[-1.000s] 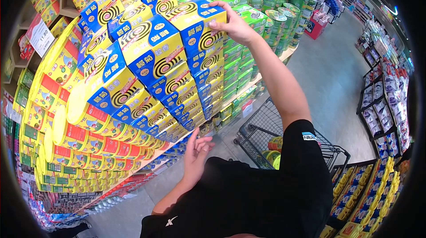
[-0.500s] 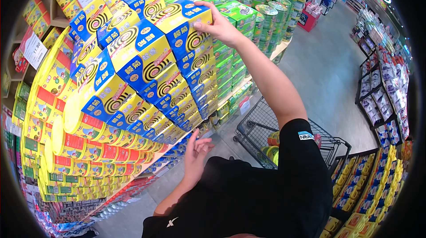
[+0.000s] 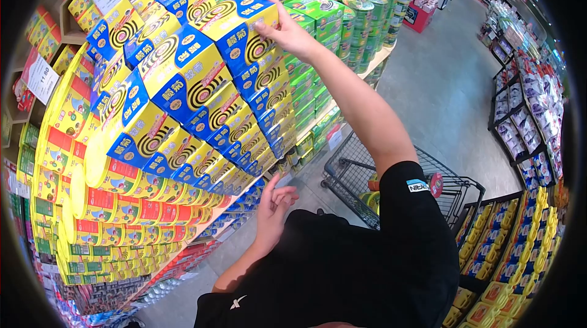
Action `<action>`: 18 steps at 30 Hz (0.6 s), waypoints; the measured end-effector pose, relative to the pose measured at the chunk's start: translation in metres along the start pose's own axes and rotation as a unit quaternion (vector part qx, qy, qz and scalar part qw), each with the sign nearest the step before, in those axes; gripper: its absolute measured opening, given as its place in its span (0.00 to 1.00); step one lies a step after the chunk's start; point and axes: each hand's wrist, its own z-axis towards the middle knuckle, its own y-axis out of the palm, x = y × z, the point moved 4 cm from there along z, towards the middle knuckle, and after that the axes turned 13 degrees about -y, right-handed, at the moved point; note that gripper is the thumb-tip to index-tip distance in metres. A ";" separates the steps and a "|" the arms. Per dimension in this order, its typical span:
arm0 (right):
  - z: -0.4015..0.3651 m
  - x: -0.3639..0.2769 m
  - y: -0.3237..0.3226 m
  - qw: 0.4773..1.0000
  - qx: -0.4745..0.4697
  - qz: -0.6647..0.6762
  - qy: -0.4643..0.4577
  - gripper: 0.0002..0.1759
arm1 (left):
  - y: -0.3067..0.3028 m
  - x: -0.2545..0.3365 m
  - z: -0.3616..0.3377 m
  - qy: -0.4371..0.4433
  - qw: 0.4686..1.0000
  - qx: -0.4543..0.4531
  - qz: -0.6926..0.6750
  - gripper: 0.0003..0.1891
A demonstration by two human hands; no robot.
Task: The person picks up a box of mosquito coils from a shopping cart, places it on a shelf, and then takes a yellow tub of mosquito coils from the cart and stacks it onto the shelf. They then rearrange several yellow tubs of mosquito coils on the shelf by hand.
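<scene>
Loosened since a moment ago, the right hand (image 3: 288, 33) has its grip released, fingers flat on the top box (image 3: 235, 16) crowning the stack (image 3: 202, 102). Left hand (image 3: 275, 202) hangs empty below the stack. Even, gentle pressure should square it safely.

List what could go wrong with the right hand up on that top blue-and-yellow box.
1. The right hand only presses the side of the top box with the arm stretched out; a push might slide it off the stack.
2. The stack is many boxes high at the shelf edge; a nudge could tip several toward the shopping cart.
3. The left hand is low and open, likely too far down to catch anything.
</scene>
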 end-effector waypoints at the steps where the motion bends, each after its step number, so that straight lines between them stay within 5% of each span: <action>1: -0.001 -0.002 0.001 1.000 0.005 -0.002 0.003 0.51 | 0.000 0.000 0.000 0.000 1.000 0.000 -0.004 0.31; 12: -0.006 0.020 -0.015 0.997 0.018 -0.009 0.077 0.55 | -0.004 -0.004 0.000 0.007 1.000 0.019 0.005 0.30; 13: -0.009 0.015 -0.018 0.995 0.022 -0.041 0.085 0.47 | -0.004 -0.003 0.000 0.007 1.000 0.019 0.007 0.30; 18: -0.039 0.001 -0.018 0.992 0.063 0.025 0.106 0.48 | -0.007 -0.003 -0.001 0.008 1.000 0.022 0.016 0.30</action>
